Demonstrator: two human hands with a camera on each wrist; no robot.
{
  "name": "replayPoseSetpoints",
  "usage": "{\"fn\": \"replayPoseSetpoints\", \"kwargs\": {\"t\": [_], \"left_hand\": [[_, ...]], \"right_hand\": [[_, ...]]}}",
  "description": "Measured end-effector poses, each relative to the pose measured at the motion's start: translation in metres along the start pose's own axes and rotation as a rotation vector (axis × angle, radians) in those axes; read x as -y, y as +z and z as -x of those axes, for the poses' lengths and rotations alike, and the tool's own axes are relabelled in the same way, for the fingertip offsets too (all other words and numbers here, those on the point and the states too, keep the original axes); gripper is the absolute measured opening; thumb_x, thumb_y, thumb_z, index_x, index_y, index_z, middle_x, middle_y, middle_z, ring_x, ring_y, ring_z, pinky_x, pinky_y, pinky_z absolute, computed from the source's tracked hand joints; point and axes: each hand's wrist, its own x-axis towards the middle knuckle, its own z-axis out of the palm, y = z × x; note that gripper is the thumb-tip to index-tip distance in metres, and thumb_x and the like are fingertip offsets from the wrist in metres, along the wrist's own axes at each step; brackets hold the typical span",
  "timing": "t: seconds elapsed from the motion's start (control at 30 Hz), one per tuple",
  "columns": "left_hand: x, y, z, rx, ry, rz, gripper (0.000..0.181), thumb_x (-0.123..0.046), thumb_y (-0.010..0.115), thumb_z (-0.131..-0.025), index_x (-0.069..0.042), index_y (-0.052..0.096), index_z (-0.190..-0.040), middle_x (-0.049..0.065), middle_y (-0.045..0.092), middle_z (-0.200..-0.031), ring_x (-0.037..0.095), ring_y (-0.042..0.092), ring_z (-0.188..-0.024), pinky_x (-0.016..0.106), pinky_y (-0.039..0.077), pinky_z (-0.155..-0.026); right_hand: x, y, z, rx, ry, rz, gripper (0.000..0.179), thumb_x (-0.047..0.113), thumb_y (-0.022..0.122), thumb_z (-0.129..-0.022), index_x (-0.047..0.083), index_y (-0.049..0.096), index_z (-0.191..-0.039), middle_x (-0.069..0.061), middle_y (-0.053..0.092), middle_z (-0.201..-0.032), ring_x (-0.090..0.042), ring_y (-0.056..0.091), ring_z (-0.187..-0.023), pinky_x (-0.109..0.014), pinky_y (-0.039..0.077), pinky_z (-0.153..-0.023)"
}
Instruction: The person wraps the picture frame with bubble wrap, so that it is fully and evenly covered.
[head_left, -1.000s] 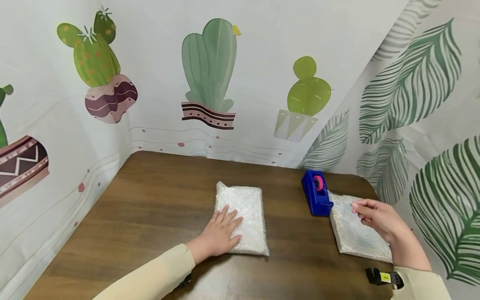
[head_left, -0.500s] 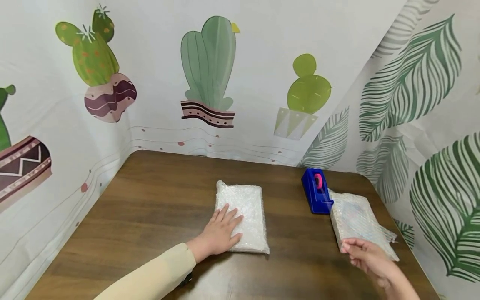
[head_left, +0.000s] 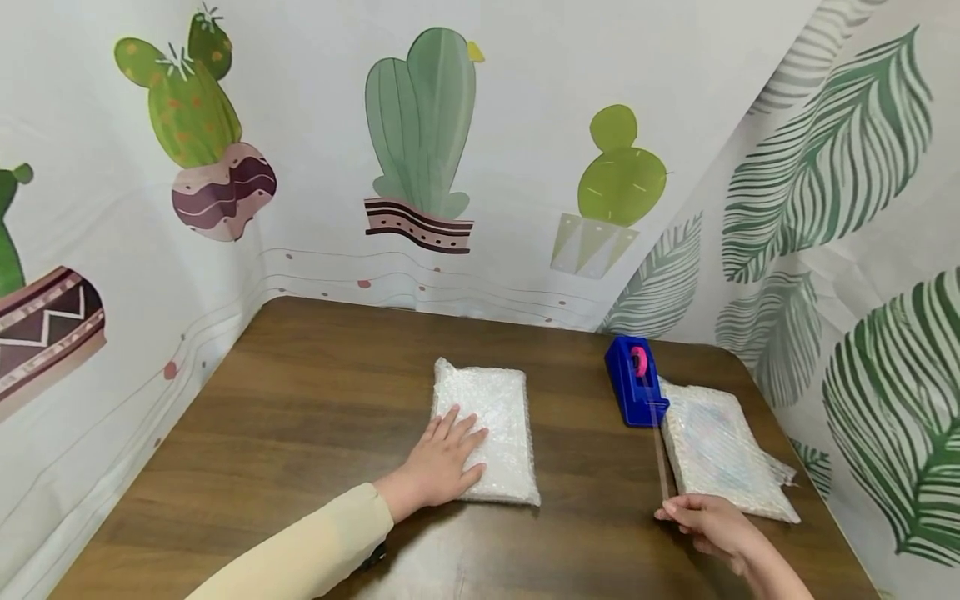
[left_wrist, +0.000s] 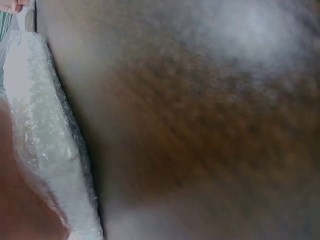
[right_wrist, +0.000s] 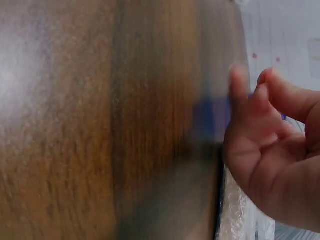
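In the head view my left hand (head_left: 438, 461) rests with spread fingers on a bubble-wrapped flat package (head_left: 498, 425) in the middle of the table. The package's bubbly side (left_wrist: 42, 115) fills the left of the left wrist view. My right hand (head_left: 712, 525) pinches the end of a strip of clear tape (head_left: 661, 458) between thumb and fingers. That strip runs taut back to a blue tape dispenser (head_left: 633, 392) with a pink core. In the right wrist view the right hand (right_wrist: 275, 135) shows thumb and fingertip together, with the blue dispenser (right_wrist: 210, 117) blurred behind.
A second bubble-wrapped package (head_left: 720, 450) lies on the right, beside the dispenser, with a loose wrap flap at its right edge. The brown wooden table (head_left: 322, 400) meets a white cloth backdrop (head_left: 517, 167) printed with cacti and leaves.
My right hand has come down toward the table's front and slightly left, drawing the tape out longer from the dispenser. The left hand has stayed on its package.
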Motion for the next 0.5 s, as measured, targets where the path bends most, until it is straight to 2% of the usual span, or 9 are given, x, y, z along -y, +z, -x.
{"fn": "replayPoseSetpoints", "kwargs": {"t": [0.1, 0.2, 0.33, 0.5], "left_hand": [[0.000, 0.000, 0.000, -0.002, 0.000, 0.003, 0.056, -0.041, 0.047, -0.105, -0.013, 0.045, -0.154, 0.014, 0.037, -0.166, 0.043, 0.023, -0.158, 0.058, 0.025, -0.128], [0.000, -0.001, 0.001, 0.000, -0.004, 0.000, 0.056, -0.041, 0.047, -0.105, -0.014, 0.045, -0.155, 0.014, 0.036, -0.166, 0.043, 0.022, -0.158, 0.058, 0.025, -0.128], [0.001, -0.002, 0.000, 0.006, -0.010, 0.000, 0.056, -0.041, 0.046, -0.106, -0.014, 0.044, -0.155, 0.013, 0.036, -0.166, 0.042, 0.022, -0.158, 0.057, 0.024, -0.128], [0.001, -0.002, -0.001, 0.000, -0.003, 0.005, 0.056, -0.040, 0.046, -0.105, -0.013, 0.045, -0.155, 0.014, 0.036, -0.166, 0.042, 0.022, -0.158, 0.057, 0.024, -0.128]], "right_hand": [[0.000, 0.006, -0.002, -0.084, 0.022, 0.046, 0.026, 0.021, 0.060, -0.103, -0.001, 0.074, -0.107, 0.009, 0.057, -0.076, -0.001, 0.036, -0.056, -0.016, 0.034, -0.049], [-0.002, 0.014, -0.007, -0.153, 0.060, 0.020, 0.025, 0.018, 0.062, -0.100, -0.002, 0.074, -0.108, 0.010, 0.045, -0.063, -0.001, 0.028, -0.049, -0.016, 0.031, -0.046], [-0.007, 0.022, -0.014, -0.209, 0.104, -0.015, 0.026, 0.017, 0.063, -0.100, -0.002, 0.076, -0.111, 0.013, 0.038, -0.054, -0.002, 0.024, -0.048, -0.016, 0.028, -0.046], [-0.009, 0.028, -0.019, -0.318, 0.136, 0.056, 0.027, 0.019, 0.068, -0.096, -0.003, 0.076, -0.111, 0.013, 0.031, -0.051, -0.004, 0.023, -0.049, -0.018, 0.027, -0.047]]}}
